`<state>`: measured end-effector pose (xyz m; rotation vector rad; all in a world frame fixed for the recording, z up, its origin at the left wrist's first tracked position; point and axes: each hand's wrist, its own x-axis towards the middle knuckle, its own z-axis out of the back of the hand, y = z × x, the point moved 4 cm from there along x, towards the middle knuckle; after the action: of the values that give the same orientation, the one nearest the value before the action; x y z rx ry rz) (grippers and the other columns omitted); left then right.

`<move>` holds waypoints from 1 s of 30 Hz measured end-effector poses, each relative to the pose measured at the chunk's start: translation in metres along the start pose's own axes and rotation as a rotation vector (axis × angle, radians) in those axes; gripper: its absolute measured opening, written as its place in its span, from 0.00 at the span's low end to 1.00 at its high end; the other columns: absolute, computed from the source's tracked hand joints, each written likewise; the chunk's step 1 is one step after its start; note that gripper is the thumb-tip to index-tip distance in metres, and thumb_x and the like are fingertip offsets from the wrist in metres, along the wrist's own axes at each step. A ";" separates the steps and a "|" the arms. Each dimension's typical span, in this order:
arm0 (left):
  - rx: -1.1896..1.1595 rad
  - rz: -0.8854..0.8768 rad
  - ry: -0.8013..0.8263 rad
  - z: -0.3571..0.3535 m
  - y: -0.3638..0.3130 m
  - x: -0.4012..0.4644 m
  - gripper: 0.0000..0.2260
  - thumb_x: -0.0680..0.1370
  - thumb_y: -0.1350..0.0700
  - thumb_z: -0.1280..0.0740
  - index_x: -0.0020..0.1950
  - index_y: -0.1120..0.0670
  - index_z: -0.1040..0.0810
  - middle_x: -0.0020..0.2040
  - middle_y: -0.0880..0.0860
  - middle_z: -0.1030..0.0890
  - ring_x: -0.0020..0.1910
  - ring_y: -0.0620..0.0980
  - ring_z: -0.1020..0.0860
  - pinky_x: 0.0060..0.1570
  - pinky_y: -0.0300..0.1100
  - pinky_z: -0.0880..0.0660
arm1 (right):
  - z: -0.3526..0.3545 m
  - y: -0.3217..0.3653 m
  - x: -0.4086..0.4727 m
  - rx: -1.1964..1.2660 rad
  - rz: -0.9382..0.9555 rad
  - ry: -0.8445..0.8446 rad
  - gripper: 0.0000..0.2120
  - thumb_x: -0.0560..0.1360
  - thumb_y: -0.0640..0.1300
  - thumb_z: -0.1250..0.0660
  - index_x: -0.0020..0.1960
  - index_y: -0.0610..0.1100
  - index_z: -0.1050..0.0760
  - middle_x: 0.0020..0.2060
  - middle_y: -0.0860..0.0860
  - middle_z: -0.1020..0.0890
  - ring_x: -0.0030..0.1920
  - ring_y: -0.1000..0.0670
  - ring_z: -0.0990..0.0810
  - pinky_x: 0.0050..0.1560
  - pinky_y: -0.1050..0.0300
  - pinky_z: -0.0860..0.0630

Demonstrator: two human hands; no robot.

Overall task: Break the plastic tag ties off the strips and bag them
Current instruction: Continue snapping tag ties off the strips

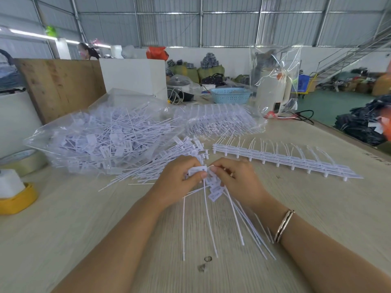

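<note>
both hands meet at the centre of the frame over a small bunch of white tag ties (211,187); the left hand (179,180) pinches a tie's flat head between thumb and curled fingers, and the right hand (232,178) pinches the bunch from the other side, fingertips almost touching the left's, which looks like the twisting hold needed to snap one piece free. long thin tails hang down from the grip toward the lower middle, fanned on the pale wooden table (105,218), probably so they stay untangled. just above the hands lies a loose heap of separated ties (169,161), within easy reach for gathering. to the right of centre, an unbroken strip (285,161) stretches toward the right edge, waiting its turn. at the left middle a clear plastic bag (101,132) sits open-mouthed and already well filled, close beside the heap. behind it another clear bag of strips (220,119) lies flat. a yellow tray (19,199) sits at the left edge
</note>
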<state>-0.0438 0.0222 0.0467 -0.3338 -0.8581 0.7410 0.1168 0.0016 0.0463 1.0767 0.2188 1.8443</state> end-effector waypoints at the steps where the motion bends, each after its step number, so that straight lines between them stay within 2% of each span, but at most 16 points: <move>1: -0.003 -0.005 0.000 0.001 -0.001 0.000 0.10 0.76 0.54 0.31 0.41 0.60 0.24 0.37 0.56 0.25 0.37 0.49 0.28 0.39 0.48 0.28 | -0.002 0.000 0.000 0.027 -0.012 0.007 0.06 0.76 0.43 0.36 0.43 0.47 0.21 0.31 0.46 0.20 0.31 0.44 0.22 0.36 0.51 0.27; 2: -0.004 -0.021 -0.003 0.002 -0.003 0.000 0.10 0.76 0.54 0.31 0.40 0.61 0.25 0.36 0.56 0.26 0.37 0.50 0.28 0.39 0.49 0.28 | -0.004 0.000 -0.001 0.052 -0.027 0.009 0.07 0.77 0.42 0.36 0.42 0.49 0.22 0.30 0.46 0.20 0.31 0.45 0.23 0.36 0.51 0.27; 5: -0.019 -0.110 -0.052 0.008 -0.013 -0.001 0.10 0.75 0.52 0.33 0.37 0.57 0.26 0.33 0.47 0.29 0.36 0.43 0.31 0.38 0.37 0.34 | 0.007 -0.013 0.001 0.199 -0.171 -0.063 0.10 0.78 0.42 0.39 0.39 0.48 0.25 0.32 0.44 0.20 0.28 0.48 0.24 0.34 0.53 0.25; 7: -0.058 -0.094 -0.078 0.011 -0.013 -0.002 0.09 0.75 0.53 0.35 0.38 0.56 0.25 0.33 0.44 0.30 0.35 0.39 0.32 0.36 0.31 0.37 | 0.021 -0.026 0.001 0.152 -0.194 -0.115 0.09 0.78 0.43 0.38 0.40 0.46 0.25 0.33 0.44 0.19 0.28 0.44 0.24 0.32 0.53 0.27; 9: -0.106 -0.031 -0.053 0.010 -0.009 -0.003 0.07 0.75 0.52 0.36 0.38 0.52 0.26 0.32 0.43 0.30 0.32 0.39 0.32 0.34 0.30 0.38 | 0.027 -0.030 0.000 -0.002 -0.123 -0.096 0.04 0.75 0.44 0.34 0.41 0.50 0.25 0.33 0.55 0.20 0.28 0.49 0.25 0.31 0.59 0.29; 10: -0.114 -0.002 -0.031 0.009 -0.006 -0.003 0.07 0.76 0.53 0.37 0.37 0.49 0.27 0.31 0.43 0.30 0.31 0.39 0.32 0.33 0.31 0.38 | 0.025 -0.027 -0.001 -0.045 -0.087 -0.062 0.04 0.74 0.44 0.31 0.43 0.53 0.25 0.34 0.59 0.21 0.27 0.53 0.26 0.30 0.66 0.31; 12: -0.090 0.050 0.002 0.005 0.002 -0.003 0.09 0.77 0.55 0.39 0.38 0.45 0.29 0.30 0.43 0.28 0.30 0.42 0.32 0.34 0.39 0.35 | 0.014 -0.020 -0.001 -0.092 -0.007 0.044 0.08 0.71 0.45 0.28 0.44 0.54 0.27 0.34 0.61 0.24 0.29 0.59 0.27 0.30 0.71 0.34; 14: -0.045 0.118 0.032 0.002 0.011 -0.003 0.09 0.79 0.59 0.39 0.43 0.47 0.26 0.34 0.47 0.24 0.33 0.50 0.26 0.36 0.47 0.31 | 0.002 -0.016 0.000 -0.158 0.064 0.160 0.10 0.70 0.46 0.28 0.43 0.53 0.29 0.35 0.62 0.27 0.34 0.66 0.28 0.35 0.70 0.39; 15: -0.032 0.147 0.044 0.001 0.014 -0.003 0.08 0.79 0.60 0.39 0.46 0.48 0.26 0.37 0.47 0.22 0.35 0.51 0.25 0.37 0.48 0.29 | -0.001 -0.016 0.001 -0.178 0.092 0.207 0.09 0.69 0.47 0.28 0.42 0.53 0.29 0.37 0.61 0.26 0.35 0.67 0.28 0.39 0.67 0.39; 17: -0.009 0.169 0.056 -0.001 0.017 -0.005 0.10 0.78 0.61 0.40 0.46 0.45 0.27 0.37 0.44 0.23 0.33 0.43 0.26 0.35 0.45 0.31 | -0.004 -0.018 0.000 -0.162 0.120 0.284 0.05 0.70 0.48 0.28 0.41 0.52 0.24 0.39 0.60 0.25 0.38 0.65 0.27 0.44 0.60 0.35; 20: 0.024 0.157 0.059 -0.002 0.015 -0.005 0.11 0.78 0.60 0.39 0.44 0.42 0.29 0.38 0.42 0.26 0.36 0.41 0.28 0.37 0.40 0.32 | -0.002 -0.023 -0.002 -0.131 0.126 0.336 0.03 0.70 0.48 0.28 0.42 0.49 0.18 0.40 0.61 0.24 0.41 0.62 0.25 0.47 0.56 0.30; 23: 0.013 0.109 0.056 -0.005 0.013 -0.003 0.07 0.77 0.61 0.37 0.47 0.48 0.24 0.44 0.41 0.26 0.44 0.39 0.27 0.43 0.36 0.31 | 0.004 -0.029 0.000 -0.165 0.105 0.287 0.05 0.72 0.47 0.30 0.45 0.47 0.17 0.40 0.58 0.24 0.39 0.58 0.25 0.45 0.57 0.30; 25: -0.005 0.115 0.064 -0.008 0.014 -0.002 0.07 0.77 0.62 0.36 0.49 0.51 0.21 0.45 0.41 0.27 0.46 0.40 0.26 0.47 0.35 0.30 | 0.011 -0.029 0.001 -0.187 0.086 0.174 0.06 0.74 0.45 0.32 0.46 0.45 0.17 0.41 0.58 0.25 0.39 0.56 0.25 0.43 0.58 0.29; 28: -0.026 0.136 0.088 -0.013 0.015 0.000 0.12 0.77 0.67 0.40 0.51 0.53 0.21 0.45 0.43 0.28 0.44 0.38 0.28 0.46 0.30 0.33 | 0.018 -0.015 0.001 -0.156 0.108 0.001 0.07 0.76 0.44 0.35 0.49 0.45 0.19 0.42 0.58 0.25 0.38 0.58 0.25 0.42 0.61 0.29; 30: -0.039 0.141 0.097 -0.016 0.014 0.000 0.13 0.78 0.67 0.42 0.52 0.52 0.23 0.46 0.45 0.27 0.45 0.38 0.28 0.46 0.32 0.32 | 0.011 0.001 -0.001 -0.168 0.172 0.025 0.08 0.76 0.45 0.35 0.52 0.45 0.20 0.44 0.55 0.23 0.42 0.59 0.26 0.46 0.62 0.32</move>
<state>-0.0373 0.0322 0.0294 -0.4654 -0.7637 0.8328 0.1244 -0.0034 0.0528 0.9805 -0.0153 1.9912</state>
